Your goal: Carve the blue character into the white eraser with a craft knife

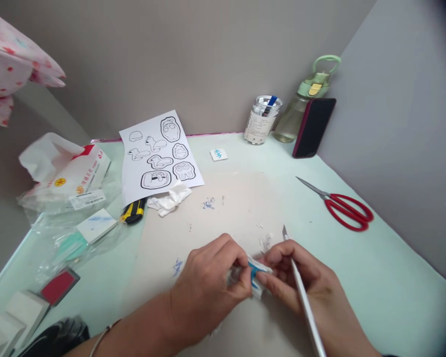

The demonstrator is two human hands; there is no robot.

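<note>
Both my hands meet over the beige mat point(159, 238) near the front. My left hand point(213, 282) is closed in a pinch at the left side of a small white block with blue marks point(257, 272). Its fingertips hide part of the block, and something pale shows between them. My right hand point(312, 285) grips the block's right side between thumb and fingers. A slim silver craft knife point(301, 290) also lies in the right hand, its blade pointing away from me. Whitish shavings point(266, 241) lie just beyond the fingers.
Red-handled scissors point(345, 210) lie at right. Behind stand a phone point(314, 128), a bottle point(292, 116) and a jar point(259, 126). At left are a drawing sheet point(148, 144), crumpled tissue point(169, 199), a yellow-black cutter point(134, 211), a tissue pack point(70, 171) and a red ink pad point(60, 286).
</note>
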